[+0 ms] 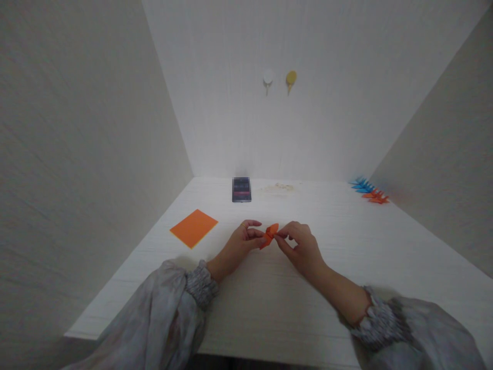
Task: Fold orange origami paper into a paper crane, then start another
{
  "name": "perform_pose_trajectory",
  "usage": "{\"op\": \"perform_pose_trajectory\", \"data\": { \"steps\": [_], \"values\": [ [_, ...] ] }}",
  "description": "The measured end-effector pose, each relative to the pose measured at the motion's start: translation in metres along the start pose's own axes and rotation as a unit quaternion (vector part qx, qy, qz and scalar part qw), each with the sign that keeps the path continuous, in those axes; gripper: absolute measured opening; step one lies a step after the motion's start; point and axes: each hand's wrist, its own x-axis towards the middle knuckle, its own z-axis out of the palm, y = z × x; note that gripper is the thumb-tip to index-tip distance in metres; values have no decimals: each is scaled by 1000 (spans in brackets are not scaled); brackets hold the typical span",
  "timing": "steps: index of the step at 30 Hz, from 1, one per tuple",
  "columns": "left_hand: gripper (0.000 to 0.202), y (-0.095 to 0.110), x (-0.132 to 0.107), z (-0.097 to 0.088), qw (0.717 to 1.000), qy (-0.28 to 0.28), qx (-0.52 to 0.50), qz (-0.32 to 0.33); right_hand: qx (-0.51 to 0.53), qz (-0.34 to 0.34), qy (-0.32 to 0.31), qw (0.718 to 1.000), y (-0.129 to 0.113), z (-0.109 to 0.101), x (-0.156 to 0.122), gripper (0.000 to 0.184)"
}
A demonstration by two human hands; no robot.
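A small folded piece of orange paper [271,230] is held between my two hands, just above the white table. My left hand [246,237] pinches its left side between thumb and fingers, and a ring shows on one finger. From the right, my right hand [300,242] grips the paper's edge with thumb and fingertips. The finer folds are too small to make out. To the left of my left hand, a flat sheet of orange paper [194,228] with a thin yellow edge lies on the table.
A dark phone [241,189] lies near the back wall. Several folded paper figures, blue [362,186] and orange [376,196], stand in a row at the right wall. Two hooks, one white [268,78] and one yellow [291,78], are on the back wall. Walls enclose the table [246,313] on three sides.
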Motion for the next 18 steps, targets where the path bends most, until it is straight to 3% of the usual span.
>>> {"op": "perform_pose_trajectory", "data": {
  "steps": [18],
  "values": [
    [50,-1,0,0,1000,-13,-6,-28,1,2,24,1000,2,-1,1,8]
  ]
}}
